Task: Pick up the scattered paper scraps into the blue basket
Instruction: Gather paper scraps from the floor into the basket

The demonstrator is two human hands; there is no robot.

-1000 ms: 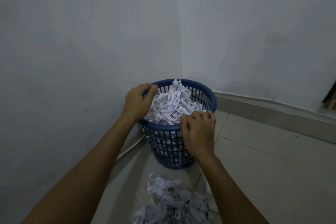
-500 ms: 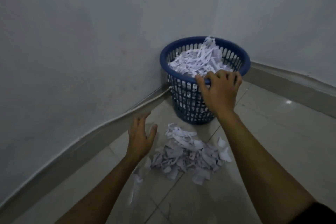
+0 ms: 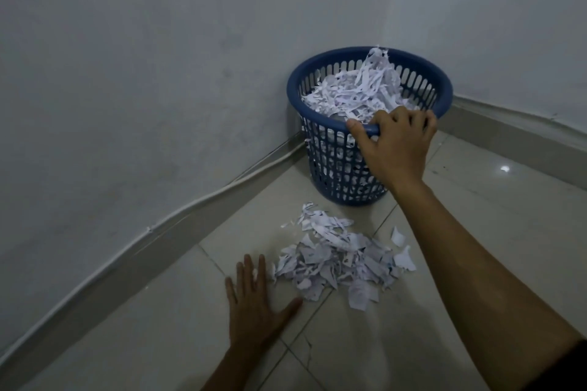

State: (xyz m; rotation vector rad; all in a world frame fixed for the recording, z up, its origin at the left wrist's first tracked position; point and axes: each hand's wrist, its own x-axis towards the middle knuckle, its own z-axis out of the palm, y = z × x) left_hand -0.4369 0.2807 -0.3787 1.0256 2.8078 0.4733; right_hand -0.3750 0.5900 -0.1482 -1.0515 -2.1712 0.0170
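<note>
- Right hand (image 3: 395,149) gripped the blue basket (image 3: 320,117) rim in the corner.
- Left hand (image 3: 257,305) lay flat, empty, beside the floor scraps (image 3: 336,260).
- Likely next: scoop that pile basketward.

Blue basket (image 3: 320,149), round plastic w/ slotted walls, stood upright on the tiled floor in the corner where two walls met. It was heaped w/ white shredded paper (image 3: 352,90), strips rising above the rim at the far side. A second lot of paper scraps (image 3: 336,259), torn white pieces of mixed sizes, lay in a loose pile on the tiles just in front of the basket, apart from its base, w/ a few stray bits at the pile's right edge.
</note>
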